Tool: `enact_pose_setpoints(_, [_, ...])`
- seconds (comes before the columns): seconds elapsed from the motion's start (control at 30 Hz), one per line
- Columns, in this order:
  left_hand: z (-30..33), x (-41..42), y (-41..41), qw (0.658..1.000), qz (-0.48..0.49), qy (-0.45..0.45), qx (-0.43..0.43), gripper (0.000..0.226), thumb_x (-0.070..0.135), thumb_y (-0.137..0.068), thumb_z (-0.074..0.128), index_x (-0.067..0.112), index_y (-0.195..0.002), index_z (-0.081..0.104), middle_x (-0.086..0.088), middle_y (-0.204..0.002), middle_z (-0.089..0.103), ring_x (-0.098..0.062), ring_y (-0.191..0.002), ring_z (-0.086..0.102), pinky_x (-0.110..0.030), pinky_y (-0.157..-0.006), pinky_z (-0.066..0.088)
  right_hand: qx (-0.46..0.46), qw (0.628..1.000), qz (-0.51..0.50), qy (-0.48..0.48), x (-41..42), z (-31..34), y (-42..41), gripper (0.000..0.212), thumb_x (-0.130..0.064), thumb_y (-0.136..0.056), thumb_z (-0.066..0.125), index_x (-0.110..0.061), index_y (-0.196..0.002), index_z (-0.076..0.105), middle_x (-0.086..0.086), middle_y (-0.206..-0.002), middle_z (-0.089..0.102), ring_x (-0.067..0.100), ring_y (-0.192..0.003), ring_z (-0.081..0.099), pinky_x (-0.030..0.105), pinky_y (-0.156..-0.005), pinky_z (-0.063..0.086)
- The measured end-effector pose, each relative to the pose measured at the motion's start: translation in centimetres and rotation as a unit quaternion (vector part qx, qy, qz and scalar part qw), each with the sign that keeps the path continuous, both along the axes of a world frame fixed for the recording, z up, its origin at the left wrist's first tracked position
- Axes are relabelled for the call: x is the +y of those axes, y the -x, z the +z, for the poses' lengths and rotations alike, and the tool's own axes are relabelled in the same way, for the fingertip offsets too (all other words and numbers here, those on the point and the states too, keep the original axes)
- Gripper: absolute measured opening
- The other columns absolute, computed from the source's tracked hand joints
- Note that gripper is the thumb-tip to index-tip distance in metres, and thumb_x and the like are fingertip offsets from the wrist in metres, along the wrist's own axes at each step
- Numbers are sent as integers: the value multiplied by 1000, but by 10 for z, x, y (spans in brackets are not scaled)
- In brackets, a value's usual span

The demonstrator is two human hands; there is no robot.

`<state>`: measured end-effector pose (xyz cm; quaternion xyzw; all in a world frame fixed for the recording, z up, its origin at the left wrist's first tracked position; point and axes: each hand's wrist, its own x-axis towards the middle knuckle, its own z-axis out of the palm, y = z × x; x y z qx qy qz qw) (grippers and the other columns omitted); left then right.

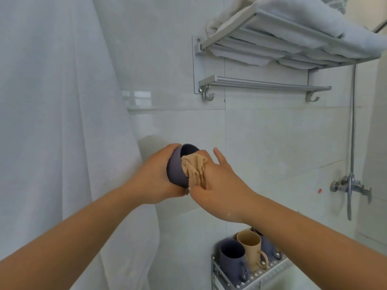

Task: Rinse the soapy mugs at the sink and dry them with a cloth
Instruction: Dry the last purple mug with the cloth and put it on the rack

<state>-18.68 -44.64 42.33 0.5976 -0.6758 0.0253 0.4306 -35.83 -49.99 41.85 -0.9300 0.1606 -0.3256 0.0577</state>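
Long white shower curtain point(52, 122) hanging on the left. Shiny white wall tiles point(261, 143) behind. High up, silver metal towel rack point(272, 59) with folded white towels point(303, 19) on top and a bare rail with two hooks below. Silver shower tap point(351, 185) and thin pipe on the right.

Pale glossy wall tiles point(261, 132) fill the middle of the frame, with soft, even light and a window's reflection at centre left. A white shower curtain point(52, 101) hangs down the left side. At upper right a metal towel rack point(272, 47) carries folded white towels point(314, 17); below it runs a bar point(263, 84) with hooks. A chrome shower mixer point(351, 185) and riser pipe point(353, 122) stand at the right edge.
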Motion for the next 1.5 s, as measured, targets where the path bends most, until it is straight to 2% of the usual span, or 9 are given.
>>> enact_pose_setpoints(0.4, [10, 0, 11, 989, -25, -20, -144, 69, 19, -53, 88, 26, -114, 56, 14, -100, 62, -8, -93, 60, -34, -78, 53, 217, 956, -74, 181, -22, 0, -6, 25, -26, -89, 50, -20, -111, 61, -6, -102, 61, 8, -129, 36, 39, -115, -20])
enact_pose_setpoints(0.5, [8, -5, 11, 980, -4, -10, -197, 59, 22, -54, 85, 27, -105, 56, 14, -95, 61, -9, -90, 59, -33, -76, 51, 172, 984, -30, -37, -14, 2, -9, 7, -14, -84, 55, -13, -91, 57, -1, -82, 51, 10, -85, 48, 31, -97, 32])
enact_pose_setpoints(0.6, [-7, -10, 9, 961, 55, 52, -264, 63, 39, -57, 76, 26, -114, 52, 12, -106, 58, -16, -100, 56, -33, -87, 46, 91, 926, 69, -359, -9, 2, -15, 16, -5, -69, 59, -6, -81, 48, 4, -82, 41, 15, -71, 36, 23, -62, 31])
enact_pose_setpoints(0.73, [-21, -15, 4, 937, 69, 140, -312, 77, 53, -64, 57, 20, -132, 41, -1, -125, 58, -30, -114, 54, -46, -95, 45, -27, 862, 125, -490, -8, -5, -26, 44, -6, -50, 53, 8, -92, 51, 6, -95, 41, 26, -88, 35, 36, -74, 29])
enact_pose_setpoints(0.93, [-17, -12, 5, 962, 25, 0, -272, 65, 34, -56, 79, 31, -115, 50, 21, -105, 51, -6, -98, 48, -24, -89, 40, 207, 969, 13, -133, -17, -17, -14, 12, -3, -84, 54, -9, -75, 49, 4, -71, 45, 14, -67, 43, 26, -71, 36])
enact_pose_setpoints(1.0, [-16, -10, 9, 970, 3, -13, -243, 62, 28, -57, 81, 25, -114, 55, 15, -102, 57, -10, -95, 53, -31, -84, 47, 275, 958, -56, 63, -23, -21, -10, 25, -13, -89, 50, -14, -113, 58, 3, -112, 59, 15, -118, 45, 40, -115, 14])
enact_pose_setpoints(1.17, [-5, -6, 10, 976, -21, -78, -202, 67, 22, -54, 83, 28, -113, 54, 15, -101, 59, -10, -95, 56, -38, -79, 51, 324, 883, -104, 324, -31, -16, -7, 52, -27, -95, 41, -29, -146, 35, -6, -153, 33, 16, -148, -5, 57, -103, -31])
enact_pose_setpoints(1.37, [0, -7, 15, 976, -7, -75, -203, 54, 20, -54, 81, 29, -100, 55, 16, -91, 59, -6, -85, 59, -33, -73, 52, 213, 971, -32, -107, -13, -10, -16, 12, -10, -84, 55, -19, -82, 47, -4, -82, 48, 21, -94, 47, 30, -95, 30])
enact_pose_setpoints(1.5, [-3, -12, 11, 963, 49, 3, -264, 50, 37, -51, 77, 31, -91, 47, 17, -84, 53, -5, -78, 53, -25, -67, 41, 59, 893, 93, -436, -14, -4, -18, 41, -10, -54, 57, -16, -95, 55, 0, -98, 52, 15, -87, 47, 23, -70, 45])
